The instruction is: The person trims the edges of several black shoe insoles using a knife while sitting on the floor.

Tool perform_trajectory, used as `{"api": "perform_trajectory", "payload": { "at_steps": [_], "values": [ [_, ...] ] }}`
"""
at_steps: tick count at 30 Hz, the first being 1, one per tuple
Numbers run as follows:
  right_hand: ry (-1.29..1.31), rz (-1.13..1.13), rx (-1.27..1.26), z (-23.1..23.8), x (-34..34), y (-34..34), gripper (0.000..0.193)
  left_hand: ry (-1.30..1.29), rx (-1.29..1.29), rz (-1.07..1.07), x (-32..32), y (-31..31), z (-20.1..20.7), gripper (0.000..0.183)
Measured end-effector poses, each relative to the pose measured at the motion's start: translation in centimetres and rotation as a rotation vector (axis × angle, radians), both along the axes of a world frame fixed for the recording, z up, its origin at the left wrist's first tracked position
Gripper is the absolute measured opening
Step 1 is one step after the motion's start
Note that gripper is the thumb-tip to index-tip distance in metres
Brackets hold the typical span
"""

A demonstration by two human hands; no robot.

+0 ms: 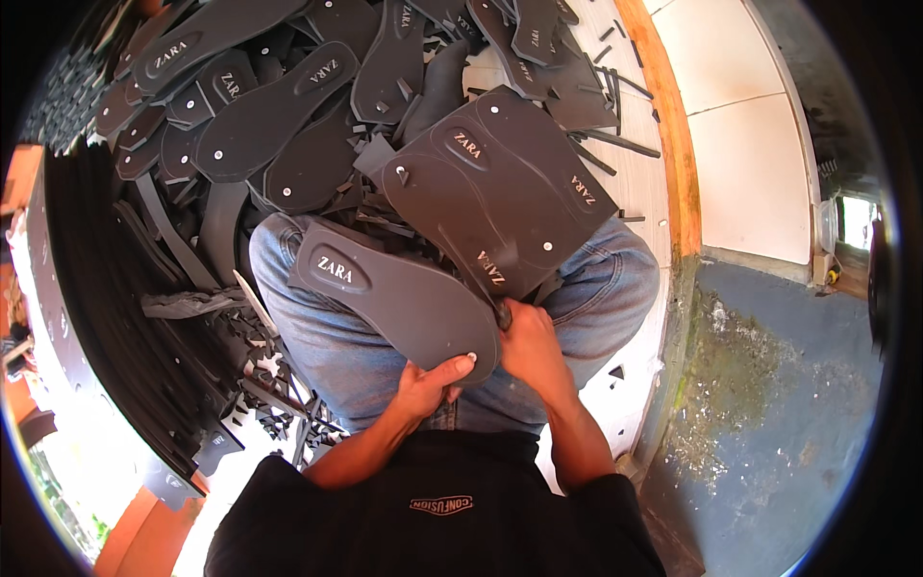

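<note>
Nearest the camera is the person's plain-sleeved black fabric shirt, with a small pale printed badge on it. From the left, a tall, curving stack of thin black sheets stands beside small, angular black scraps scattered on a bright surface. Above these, a loose heap of dark foot-shaped sole pieces, several bearing pale lettering and white dots, spreads across the upper left, beyond the person's faded blue denim trousers. A smooth, dark grey, foot-shaped sole with an oval panel at its far end lies slantwise over the left thigh and lap. The left hand grasps its near end, thumb on the top face. The right hand is curled closed at the sole's right edge, by a small dark object; I cannot tell what exactly it grips. Just beyond, a broad, black, four-cornered sheet with curved sole outlines leans on the right knee. Farther right come thin black offcut strips, an orange-brown edging band, large whitish tiles and a blue-grey floor with a greenish, pale-speckled stain.
</note>
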State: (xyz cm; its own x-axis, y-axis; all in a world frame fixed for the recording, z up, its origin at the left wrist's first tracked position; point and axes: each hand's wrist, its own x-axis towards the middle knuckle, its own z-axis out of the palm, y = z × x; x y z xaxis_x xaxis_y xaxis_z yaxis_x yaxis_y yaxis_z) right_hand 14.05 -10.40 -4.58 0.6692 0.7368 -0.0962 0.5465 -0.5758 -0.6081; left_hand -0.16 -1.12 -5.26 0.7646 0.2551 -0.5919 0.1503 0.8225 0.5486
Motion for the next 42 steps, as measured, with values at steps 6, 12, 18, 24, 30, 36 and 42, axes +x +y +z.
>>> {"api": "perform_trajectory", "payload": {
  "at_steps": [6, 12, 18, 24, 30, 36, 42],
  "values": [
    [1.035, -0.315, 0.135, 3.1, 0.1, 2.8, 0.024, 0.128, -0.057, -0.107, -2.7, 1.4, -0.2, 0.030],
    [0.950, -0.094, 0.062, 2.8, -3.5, -1.1, 0.030, -0.039, 0.050, 0.377, -2.7, 10.3, -1.6, 0.038],
    [0.535, -0.198, 0.018, 3.6, -4.5, -1.5, 0.037, -0.043, 0.220, 0.075, 0.3, 13.2, 1.2, 0.019],
    [0.330, -0.143, -0.069, 2.7, -3.6, -1.3, 0.040, -0.035, 0.133, -0.028, 1.5, 10.8, 2.5, 0.024],
    [0.368, -0.157, -0.095, 2.5, -3.7, -1.3, 0.034, -0.074, 0.228, -0.107, 2.0, 10.6, 3.1, 0.029],
    [0.210, -0.009, 0.077, 2.2, -1.4, 2.9, 0.029, -0.046, 0.324, -0.287, 1.8, 10.4, 3.0, 0.035],
    [0.801, -0.196, 0.222, 3.5, 3.5, 5.0, 0.027, -0.031, 0.222, -0.217, 3.0, 9.5, 4.2, 0.042]
  ]
}}
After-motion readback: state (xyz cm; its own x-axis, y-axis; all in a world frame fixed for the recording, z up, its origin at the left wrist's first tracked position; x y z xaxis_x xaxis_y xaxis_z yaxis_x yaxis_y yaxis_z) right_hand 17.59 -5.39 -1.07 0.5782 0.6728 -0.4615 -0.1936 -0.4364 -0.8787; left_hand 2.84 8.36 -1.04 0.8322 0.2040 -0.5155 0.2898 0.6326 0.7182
